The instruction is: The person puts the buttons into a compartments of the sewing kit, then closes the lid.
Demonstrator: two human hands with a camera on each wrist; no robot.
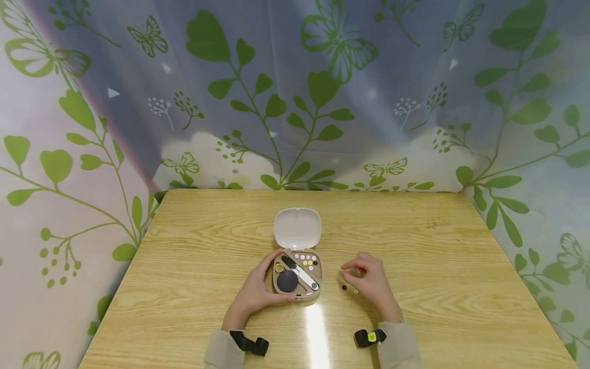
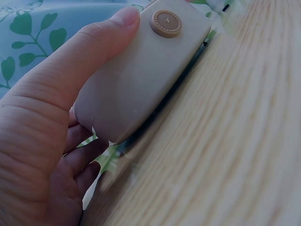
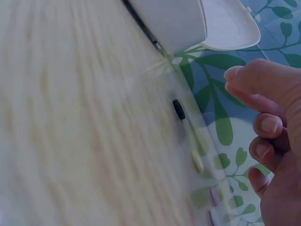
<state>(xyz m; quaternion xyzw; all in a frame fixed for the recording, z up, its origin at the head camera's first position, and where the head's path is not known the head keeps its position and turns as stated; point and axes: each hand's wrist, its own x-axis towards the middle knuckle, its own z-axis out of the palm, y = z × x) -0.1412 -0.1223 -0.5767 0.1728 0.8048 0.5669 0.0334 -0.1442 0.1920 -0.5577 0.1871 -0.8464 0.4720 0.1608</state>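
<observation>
My left hand (image 1: 255, 291) grips the left side of a beige sewing box (image 1: 321, 287), its thumb along the front wall beside a button-shaped catch (image 2: 166, 23). The box's white lid (image 1: 297, 228) stands open at the back. Inside are a dark round piece (image 1: 288, 281), a black-and-white slim tool (image 1: 306, 278), a gold ring (image 1: 279, 267) and several small buttons (image 1: 310, 263). Right of the box, my right hand (image 1: 371, 279) hovers with thumb and index fingertips close together; whether a button is between them cannot be seen. Below it lie a black button (image 1: 344, 287) and a pale yellow button (image 1: 356, 291).
In the right wrist view, purplish buttons (image 3: 214, 197) lie past the yellow one, near my curled fingers. The wooden table (image 1: 207, 230) runs back to a leaf-patterned curtain (image 1: 295, 102), which also hangs at both sides.
</observation>
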